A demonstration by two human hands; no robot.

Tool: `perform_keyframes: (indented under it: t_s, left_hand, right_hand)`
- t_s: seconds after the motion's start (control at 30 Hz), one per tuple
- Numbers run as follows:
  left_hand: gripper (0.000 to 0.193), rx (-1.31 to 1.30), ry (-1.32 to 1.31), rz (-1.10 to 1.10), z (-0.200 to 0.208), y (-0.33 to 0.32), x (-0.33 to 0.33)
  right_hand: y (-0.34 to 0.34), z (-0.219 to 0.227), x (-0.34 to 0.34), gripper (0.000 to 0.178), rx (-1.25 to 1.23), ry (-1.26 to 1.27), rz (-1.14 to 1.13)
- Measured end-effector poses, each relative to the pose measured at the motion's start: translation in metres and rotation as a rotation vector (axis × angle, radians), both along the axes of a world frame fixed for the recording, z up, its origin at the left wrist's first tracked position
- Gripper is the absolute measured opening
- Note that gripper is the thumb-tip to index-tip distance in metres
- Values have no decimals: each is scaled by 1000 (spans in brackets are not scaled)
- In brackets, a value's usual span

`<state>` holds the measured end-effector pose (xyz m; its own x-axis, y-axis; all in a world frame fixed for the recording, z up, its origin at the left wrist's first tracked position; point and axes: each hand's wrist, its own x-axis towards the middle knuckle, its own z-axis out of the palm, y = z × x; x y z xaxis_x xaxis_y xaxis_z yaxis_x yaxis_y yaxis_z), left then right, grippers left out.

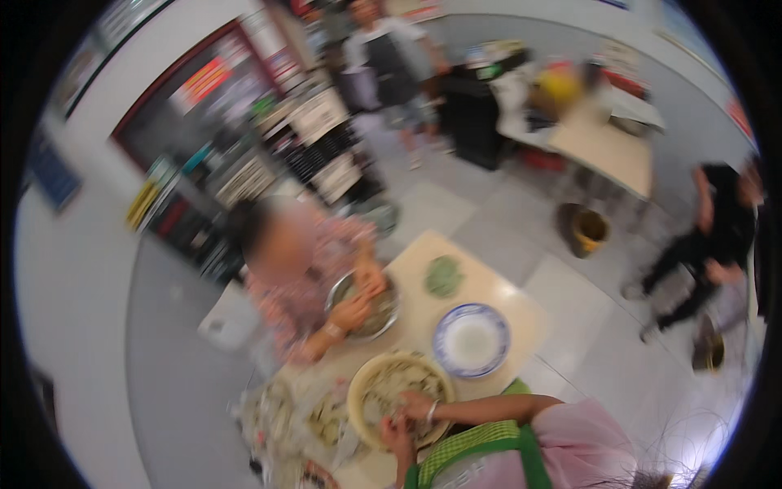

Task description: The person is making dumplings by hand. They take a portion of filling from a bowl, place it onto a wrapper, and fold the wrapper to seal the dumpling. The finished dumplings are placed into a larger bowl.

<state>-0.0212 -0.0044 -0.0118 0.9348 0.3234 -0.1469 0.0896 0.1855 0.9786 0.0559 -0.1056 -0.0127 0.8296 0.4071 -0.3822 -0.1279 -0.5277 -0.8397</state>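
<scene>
Both my hands are over a cream-yellow basin (356,399) at the near side of the table. Pale, wet-looking contents (399,377) with dark bits lie in it, too blurred to name. My left hand (397,434) is at the basin's near edge, fingers drawn together. Close beside it, my right hand (419,405), with a light band at the wrist, reaches in over the rim, its fingers bent toward the left. Whatever is between my fingers is too small and smeared to make out.
Across the table (521,314), a person works with both hands over a metal bowl (397,314). A blue-rimmed white dish (472,340) and a green bundle (443,276) lie to the right. Plastic bags (273,416) crowd the left. Buckets (588,228) and other people are beyond.
</scene>
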Motion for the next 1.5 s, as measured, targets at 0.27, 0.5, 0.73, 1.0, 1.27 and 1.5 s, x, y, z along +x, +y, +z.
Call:
perform_keyframes:
  t_s: [0.27, 0.5, 0.73, 1.0, 1.27, 1.5]
  left_hand:
    - [29, 321, 124, 1, 35, -11, 2]
    - [30, 77, 171, 188, 23, 7, -12]
    - [38, -34, 253, 60, 32, 4, 10]
    - [30, 613, 153, -66, 19, 6, 10]
    - [27, -7, 192, 164, 1, 7, 3]
    - [30, 143, 264, 23, 10, 17, 11]
  right_hand:
    - [6, 0, -5, 24, -23, -396, -26]
    - [-7, -14, 22, 26, 213, -94, -192]
    - [5, -7, 4, 35, 450, 137, 106]
    - [2, 12, -3, 26, 113, -430, 108]
    - [-8, -12, 13, 20, 353, 141, -140]
    - [-12, 17, 11, 42, 595, 257, 224]
